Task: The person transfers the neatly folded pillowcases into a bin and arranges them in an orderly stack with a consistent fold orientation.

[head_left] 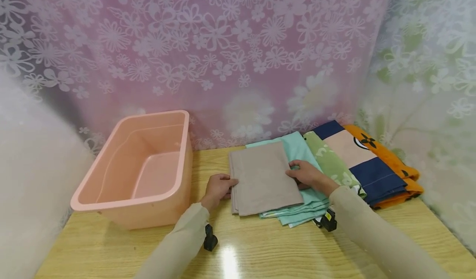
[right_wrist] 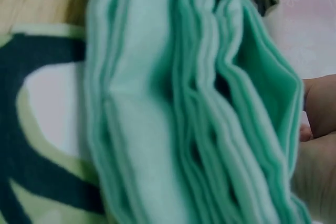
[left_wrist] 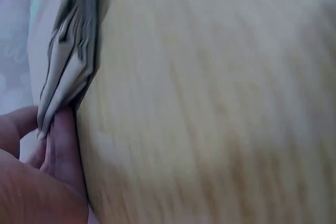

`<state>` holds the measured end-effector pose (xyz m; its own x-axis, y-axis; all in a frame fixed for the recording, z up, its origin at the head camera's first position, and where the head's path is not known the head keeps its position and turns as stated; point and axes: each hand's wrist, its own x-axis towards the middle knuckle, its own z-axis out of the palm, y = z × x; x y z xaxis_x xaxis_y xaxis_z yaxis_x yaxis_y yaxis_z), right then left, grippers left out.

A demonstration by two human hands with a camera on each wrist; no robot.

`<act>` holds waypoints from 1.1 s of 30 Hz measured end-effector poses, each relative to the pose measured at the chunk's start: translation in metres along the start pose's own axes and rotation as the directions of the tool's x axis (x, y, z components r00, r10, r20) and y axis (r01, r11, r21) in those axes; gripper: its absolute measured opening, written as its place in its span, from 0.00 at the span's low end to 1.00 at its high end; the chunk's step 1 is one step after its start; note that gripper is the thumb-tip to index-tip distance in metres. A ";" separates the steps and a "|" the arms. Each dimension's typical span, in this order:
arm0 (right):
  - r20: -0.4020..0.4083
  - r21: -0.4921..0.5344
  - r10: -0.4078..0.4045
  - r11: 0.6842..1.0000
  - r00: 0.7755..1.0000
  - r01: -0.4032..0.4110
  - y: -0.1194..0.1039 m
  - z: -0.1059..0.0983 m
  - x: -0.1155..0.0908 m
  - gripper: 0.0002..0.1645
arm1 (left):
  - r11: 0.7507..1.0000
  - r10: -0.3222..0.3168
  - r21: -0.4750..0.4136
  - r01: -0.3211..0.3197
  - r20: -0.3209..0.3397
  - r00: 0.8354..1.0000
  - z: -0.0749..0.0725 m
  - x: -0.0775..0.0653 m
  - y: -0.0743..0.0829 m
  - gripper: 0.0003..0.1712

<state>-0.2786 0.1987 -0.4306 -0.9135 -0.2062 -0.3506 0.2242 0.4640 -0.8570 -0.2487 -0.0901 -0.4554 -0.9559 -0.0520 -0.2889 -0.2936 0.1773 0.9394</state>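
A folded beige cloth (head_left: 265, 180) lies partly over a folded mint-green cloth (head_left: 303, 146). My left hand (head_left: 218, 187) pinches the beige cloth's left edge; in the left wrist view its thumb is above the folded layers (left_wrist: 65, 66) and its fingers are underneath. At the opposite edge, my right hand (head_left: 306, 174) grips the beige cloth between thumb and fingers, above the mint-green one. In the right wrist view the stacked folds of the mint-green cloth (right_wrist: 142, 129) hide most of that hand (right_wrist: 320, 145), including its fingertips.
Left of the cloths stands a pink plastic tub (head_left: 182, 175) with nothing visible inside. To the right lie a green patterned cloth (head_left: 327, 157), a navy and peach cloth (head_left: 346, 146) and an orange cloth (head_left: 409, 186). A floral curtain (head_left: 238, 64) hangs behind the wooden table (head_left: 260, 254).
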 end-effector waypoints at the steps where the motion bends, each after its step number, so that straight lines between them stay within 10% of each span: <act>1: 0.005 0.007 -0.007 1.000 1.000 0.007 0.000 0.001 0.000 0.30 | 1.000 0.012 0.017 -0.012 -0.017 1.000 0.000 -0.001 0.000 0.17; 15: 0.021 0.060 -0.081 0.995 0.996 0.080 -0.014 0.000 -0.013 0.35 | 0.999 0.043 -0.018 -0.044 -0.013 0.999 -0.002 -0.009 0.004 0.19; 33: 0.025 0.139 -0.190 0.973 0.981 0.185 -0.044 -0.018 -0.049 0.38 | 0.988 0.118 -0.109 -0.111 0.060 0.991 -0.009 -0.032 0.050 0.18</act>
<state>-0.2496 0.2040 -0.3693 -0.9306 -0.3124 -0.1908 0.0965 0.2934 -0.9511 -0.2324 -0.0883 -0.3972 -0.9820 0.0281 -0.1869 -0.1844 0.0740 0.9800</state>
